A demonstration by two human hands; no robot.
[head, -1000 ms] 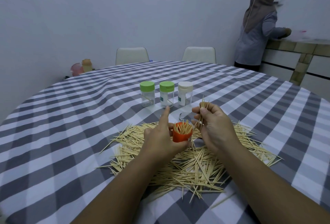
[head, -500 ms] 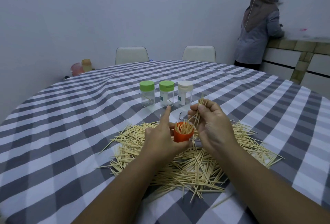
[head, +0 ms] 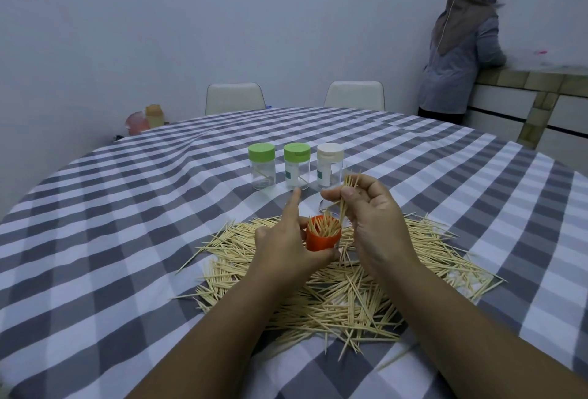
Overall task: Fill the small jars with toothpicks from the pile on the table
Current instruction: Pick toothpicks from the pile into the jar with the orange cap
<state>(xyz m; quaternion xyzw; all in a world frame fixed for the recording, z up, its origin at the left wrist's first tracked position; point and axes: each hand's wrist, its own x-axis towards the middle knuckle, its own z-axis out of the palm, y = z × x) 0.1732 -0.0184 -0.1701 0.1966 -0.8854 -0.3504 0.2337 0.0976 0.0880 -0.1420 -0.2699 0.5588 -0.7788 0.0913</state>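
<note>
The left hand (head: 286, 246) is wrapped around a small orange jar (head: 323, 241), holding it just above the pile of toothpicks (head: 334, 287) that lies spread across the checked cloth of the bench (head: 127, 239). Its index finger sticks out straight, pointing away from the person, while the thumb and the other fingers are clenched on the jar's side. The jar is open at the top and already packed with toothpicks standing on end, their tips poking over the rim.

The right hand (head: 372, 217) sits just beside the jar, to its right. Its thumb and forefinger are pinched on a small bundle of toothpicks (head: 347, 196), held nearly upright with a slight tilt. The lower ends of the bundle reach down to the jar's mouth, and the upper ends fan out above the fingers.

Behind the hands, three small clear jars stand in a row on the bench, close together: two with green lids (head: 261, 152) and one with a white lid (head: 330, 152). All three are capped, and the left one shows a stray toothpick inside.

Two pale chairs (head: 235, 98) stand at the far edge of the bench. In the right corner of the room a person (head: 458, 48) stands with their back turned, leaning on a tiled counter (head: 541, 80).
</note>
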